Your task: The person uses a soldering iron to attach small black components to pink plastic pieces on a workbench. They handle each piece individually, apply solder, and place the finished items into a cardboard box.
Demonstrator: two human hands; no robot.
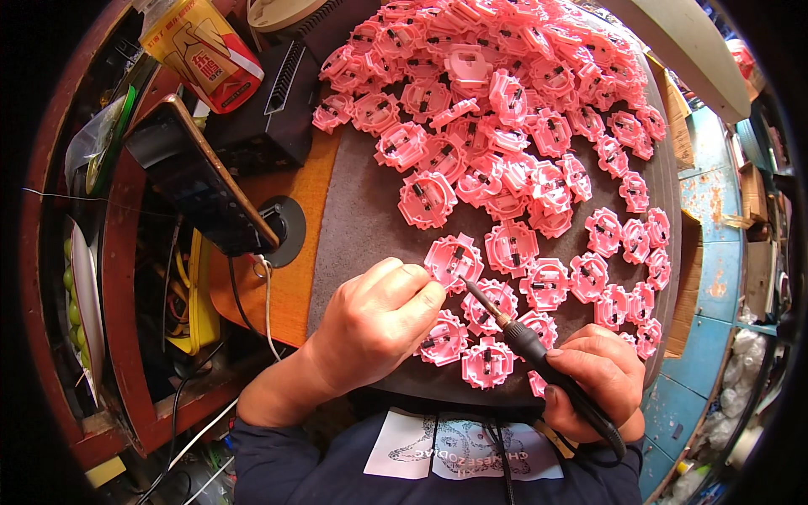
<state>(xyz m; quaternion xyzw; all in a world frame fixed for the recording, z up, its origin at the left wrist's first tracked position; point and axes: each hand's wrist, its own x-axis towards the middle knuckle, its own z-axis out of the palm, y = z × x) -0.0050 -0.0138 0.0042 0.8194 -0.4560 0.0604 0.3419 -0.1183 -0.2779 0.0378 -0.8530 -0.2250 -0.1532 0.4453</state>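
My left hand (370,324) rests on the grey mat (362,210), its fingertips pinching the edge of a pink plastic part (453,259). My right hand (599,380) grips the black handle of a soldering iron (539,353). The iron's thin tip points up-left and touches that same pink part. Several more pink parts with small dark components lie in rows around both hands, and a big loose heap of pink parts (497,93) covers the far side of the mat.
A phone (195,177) leans on a stand at the left, with a cable below it. A black box (273,105) and a red-and-yellow package (206,50) sit behind it. Cardboard boxes (682,135) and blue panels stand at the right.
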